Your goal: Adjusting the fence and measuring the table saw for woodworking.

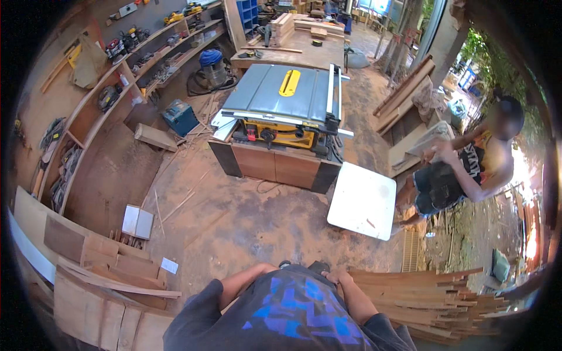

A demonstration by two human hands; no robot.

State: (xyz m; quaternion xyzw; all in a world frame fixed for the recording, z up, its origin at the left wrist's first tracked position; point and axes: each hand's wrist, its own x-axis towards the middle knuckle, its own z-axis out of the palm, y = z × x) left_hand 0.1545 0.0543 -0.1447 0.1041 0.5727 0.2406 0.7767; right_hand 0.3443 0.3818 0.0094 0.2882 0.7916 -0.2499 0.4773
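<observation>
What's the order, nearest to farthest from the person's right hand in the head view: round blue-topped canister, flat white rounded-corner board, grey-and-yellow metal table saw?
1. White board: ahead of the right hand, slightly right.
2. Table saw: farther ahead, left of the board.
3. Canister: farthest, beyond the saw, to its left.

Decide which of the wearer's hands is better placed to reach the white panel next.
Probably the right hand: it is nearer the white panel, which is on the person's right; the left hand is farther away.
</observation>
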